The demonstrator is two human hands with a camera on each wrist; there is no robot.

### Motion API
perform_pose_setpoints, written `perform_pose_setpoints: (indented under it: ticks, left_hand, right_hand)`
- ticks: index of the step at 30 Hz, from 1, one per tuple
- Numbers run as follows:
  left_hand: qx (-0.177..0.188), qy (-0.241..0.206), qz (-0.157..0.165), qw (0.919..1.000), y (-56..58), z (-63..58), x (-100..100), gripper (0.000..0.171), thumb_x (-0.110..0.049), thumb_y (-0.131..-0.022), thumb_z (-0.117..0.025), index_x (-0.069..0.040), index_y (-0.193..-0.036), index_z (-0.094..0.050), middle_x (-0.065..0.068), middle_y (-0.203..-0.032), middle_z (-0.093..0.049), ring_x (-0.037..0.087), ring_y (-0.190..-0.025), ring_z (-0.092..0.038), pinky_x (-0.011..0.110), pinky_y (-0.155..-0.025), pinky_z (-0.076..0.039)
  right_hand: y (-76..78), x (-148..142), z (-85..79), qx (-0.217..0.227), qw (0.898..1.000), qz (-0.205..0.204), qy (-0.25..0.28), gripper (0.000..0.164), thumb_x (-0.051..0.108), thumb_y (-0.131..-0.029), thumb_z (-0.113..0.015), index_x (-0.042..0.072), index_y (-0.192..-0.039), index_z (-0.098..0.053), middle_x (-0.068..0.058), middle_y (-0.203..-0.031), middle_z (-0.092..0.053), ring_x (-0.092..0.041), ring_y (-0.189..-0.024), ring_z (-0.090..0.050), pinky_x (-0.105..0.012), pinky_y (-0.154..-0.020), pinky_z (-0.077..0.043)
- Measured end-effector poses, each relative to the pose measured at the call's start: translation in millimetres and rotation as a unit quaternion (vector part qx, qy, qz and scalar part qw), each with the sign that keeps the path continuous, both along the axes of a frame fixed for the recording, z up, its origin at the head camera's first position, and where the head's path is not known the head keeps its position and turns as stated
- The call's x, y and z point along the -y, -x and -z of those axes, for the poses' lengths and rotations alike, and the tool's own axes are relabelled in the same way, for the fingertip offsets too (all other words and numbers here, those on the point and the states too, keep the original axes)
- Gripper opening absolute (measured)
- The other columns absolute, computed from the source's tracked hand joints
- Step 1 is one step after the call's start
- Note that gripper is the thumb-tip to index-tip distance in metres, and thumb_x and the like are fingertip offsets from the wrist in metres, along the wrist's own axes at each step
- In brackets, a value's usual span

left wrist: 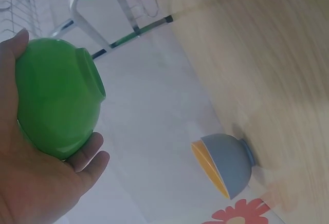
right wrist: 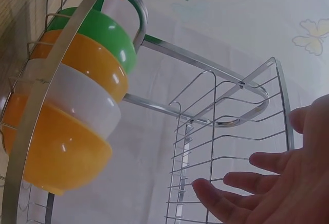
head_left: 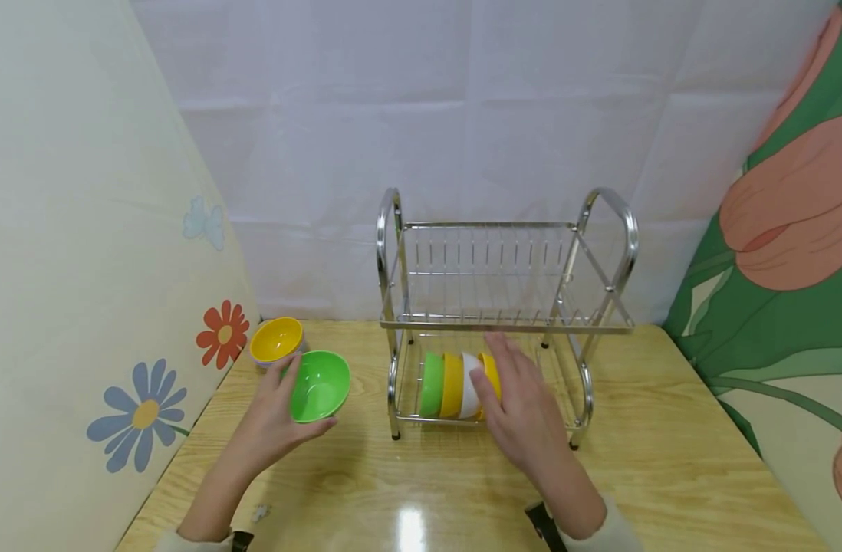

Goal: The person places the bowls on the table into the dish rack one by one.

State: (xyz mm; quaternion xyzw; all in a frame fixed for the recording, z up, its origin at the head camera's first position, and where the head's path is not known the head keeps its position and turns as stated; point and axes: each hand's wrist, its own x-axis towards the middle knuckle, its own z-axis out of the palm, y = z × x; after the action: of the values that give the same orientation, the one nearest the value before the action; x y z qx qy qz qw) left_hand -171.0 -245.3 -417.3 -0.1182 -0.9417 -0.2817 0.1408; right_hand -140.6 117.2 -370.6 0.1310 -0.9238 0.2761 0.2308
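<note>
My left hand [head_left: 277, 414] grips a green bowl [head_left: 322, 386] by its rim, raised above the table left of the rack. In the left wrist view the bowl's rounded outside and foot [left wrist: 92, 74] show. My right hand [head_left: 524, 406] is in front of the metal dish rack [head_left: 507, 328], fingers spread and nothing held. On the lower tier several bowls stand on edge in a row: a green bowl [head_left: 432, 386], a yellow bowl [head_left: 452, 386], a white bowl [right wrist: 77, 100] and another yellow bowl [right wrist: 67, 149]. In the right wrist view that hand [right wrist: 277, 178] is apart from them.
A yellow bowl [head_left: 277, 340] sits inside a greyish bowl [left wrist: 229, 163] at the table's back left, behind my left hand. The rack's upper tier [head_left: 490, 274] overhangs the row of bowls. Painted panels [head_left: 794, 230] flank the wooden table [head_left: 669, 452].
</note>
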Motion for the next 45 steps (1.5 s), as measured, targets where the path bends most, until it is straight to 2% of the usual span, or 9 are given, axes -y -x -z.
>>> perform_pose_setpoints:
  ticks: [5,8,17,24,29,34,41,45]
  left_hand:
    - [-0.001,0.006,0.008,0.9999,-4.0,-5.2,-8.9,0.121,-0.053,-0.069,-0.090,0.001,-0.157,-0.028,0.022,-0.157,-0.028,0.048,-0.136,-0.039,0.065,-0.097,-0.049]
    - [-0.006,0.012,0.015,0.9998,-7.1,-8.2,-15.5,0.120,-0.053,-0.069,-0.090,0.002,-0.156,-0.029,0.022,-0.157,-0.029,0.048,-0.136,-0.039,0.065,-0.097,-0.049]
    - [0.001,0.015,0.035,0.9993,-13.9,-14.8,-36.4,0.122,-0.062,-0.067,-0.087,-0.001,-0.157,-0.031,0.020,-0.158,-0.031,0.045,-0.135,-0.043,0.061,-0.096,-0.051]
    - [0.006,0.000,0.052,0.9986,-16.7,-15.5,-49.1,0.123,-0.059,-0.066,-0.089,-0.002,-0.158,-0.030,0.016,-0.159,-0.029,0.041,-0.135,-0.045,0.056,-0.097,-0.052]
    - [0.015,-0.013,0.057,0.9982,-19.4,-14.7,-57.8,0.125,-0.057,-0.065,-0.091,-0.007,-0.160,-0.028,0.015,-0.162,-0.026,0.042,-0.134,-0.047,0.056,-0.095,-0.053]
    - [0.005,-0.027,0.068,0.9973,-20.9,-11.1,-67.2,0.123,-0.052,-0.064,-0.093,-0.007,-0.160,-0.029,0.013,-0.162,-0.027,0.041,-0.134,-0.047,0.055,-0.096,-0.053]
    - [0.005,-0.047,0.082,0.9955,-22.0,-7.8,-79.0,0.125,-0.059,-0.064,-0.090,-0.009,-0.160,-0.028,0.010,-0.162,-0.027,0.037,-0.134,-0.047,0.054,-0.099,-0.052]
    - [0.007,-0.058,0.091,0.9941,-22.5,-7.7,-85.7,0.127,-0.063,-0.064,-0.088,-0.010,-0.161,-0.026,0.010,-0.163,-0.025,0.037,-0.136,-0.046,0.054,-0.100,-0.051]
  right_hand:
    - [-5.8,3.1,-2.6,-0.010,1.000,-0.010,0.000,0.058,0.044,-0.108,-0.042,0.012,-0.157,-0.036,-0.010,-0.162,-0.035,-0.036,-0.144,-0.039,-0.060,-0.113,-0.036]
    - [-8.1,5.3,-2.6,-0.023,1.000,-0.015,-0.001,0.057,0.041,-0.108,-0.045,0.010,-0.155,-0.039,-0.010,-0.162,-0.036,-0.035,-0.144,-0.040,-0.060,-0.112,-0.038]
    - [-14.7,14.0,-0.4,-0.016,1.000,-0.023,0.005,0.057,0.043,-0.107,-0.044,0.015,-0.156,-0.038,-0.008,-0.161,-0.037,-0.035,-0.143,-0.042,-0.060,-0.109,-0.040]
    - [-16.5,20.9,3.0,-0.013,0.999,-0.033,0.005,0.057,0.042,-0.107,-0.045,0.012,-0.155,-0.039,-0.008,-0.161,-0.036,-0.032,-0.145,-0.040,-0.056,-0.115,-0.035]
    - [-17.4,26.1,6.5,-0.006,0.999,-0.033,0.005,0.057,0.042,-0.107,-0.045,0.012,-0.155,-0.039,-0.008,-0.161,-0.037,-0.033,-0.143,-0.042,-0.056,-0.113,-0.037]
    - [-17.3,29.7,9.8,0.003,0.999,-0.034,0.008,0.058,0.045,-0.107,-0.043,0.014,-0.156,-0.039,-0.008,-0.160,-0.037,-0.033,-0.143,-0.042,-0.057,-0.112,-0.039]
    - [-16.3,34.1,14.7,-0.002,0.999,-0.046,0.015,0.055,0.042,-0.107,-0.046,0.013,-0.154,-0.042,-0.007,-0.159,-0.041,-0.031,-0.144,-0.042,-0.056,-0.113,-0.038]
    - [-14.9,37.1,17.4,0.003,0.998,-0.052,0.020,0.052,0.041,-0.107,-0.048,0.018,-0.153,-0.044,-0.006,-0.159,-0.041,-0.031,-0.143,-0.044,-0.058,-0.110,-0.040]
